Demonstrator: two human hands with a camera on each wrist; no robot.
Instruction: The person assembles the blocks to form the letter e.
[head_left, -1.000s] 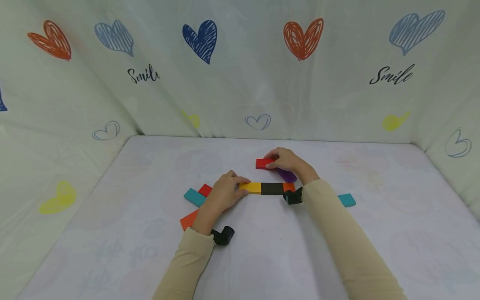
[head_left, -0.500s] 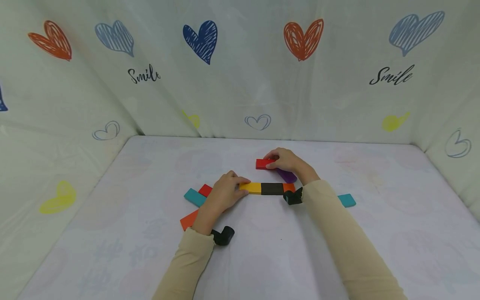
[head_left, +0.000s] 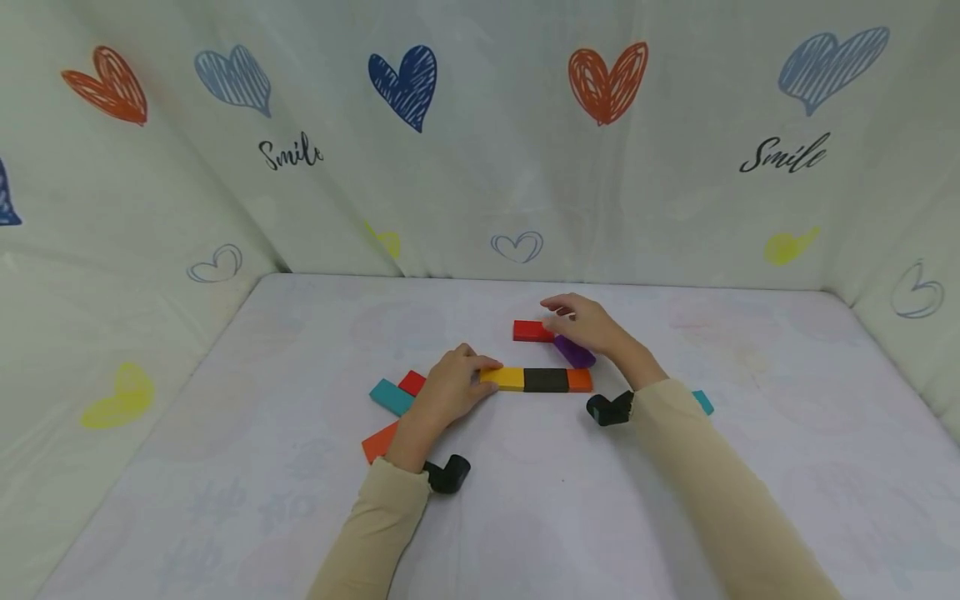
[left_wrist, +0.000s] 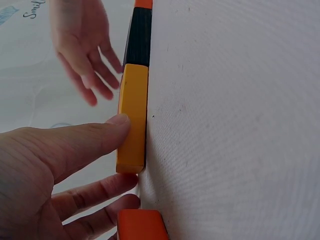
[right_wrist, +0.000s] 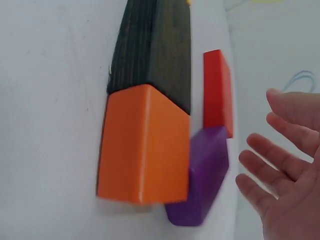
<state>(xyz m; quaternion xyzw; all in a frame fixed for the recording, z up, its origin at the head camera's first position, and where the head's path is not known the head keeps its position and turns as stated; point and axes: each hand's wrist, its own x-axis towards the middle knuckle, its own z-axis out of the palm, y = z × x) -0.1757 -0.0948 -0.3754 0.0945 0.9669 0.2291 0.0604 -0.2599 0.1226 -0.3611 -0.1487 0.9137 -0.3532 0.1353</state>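
Observation:
My left hand (head_left: 452, 385) holds the left end of a yellow block (left_wrist: 134, 112) between thumb and finger. The yellow block lies in a straight row with a black block (head_left: 545, 380) and an orange block (right_wrist: 143, 145) at the right end. My right hand (head_left: 585, 323) hovers with spread, relaxed fingers just behind the row, with nothing held. Below it, a red block (head_left: 532, 331) lies behind the row. A purple block (right_wrist: 202, 175) slants from the red block's right end down toward the orange one; the right wrist view shows the fingers apart from both.
By my left forearm lie a teal block (head_left: 392, 397), a small red block (head_left: 412, 382) and a second orange block (head_left: 379, 442), partly covered by the arm. Another teal block (head_left: 703, 402) peeks out behind the right sleeve. A printed curtain (head_left: 480, 167) closes off the table's back.
My right hand has let go of the red block, lifting slightly and drawing back to the right, which uncovers the purple block more. My left hand has stayed on the yellow block.

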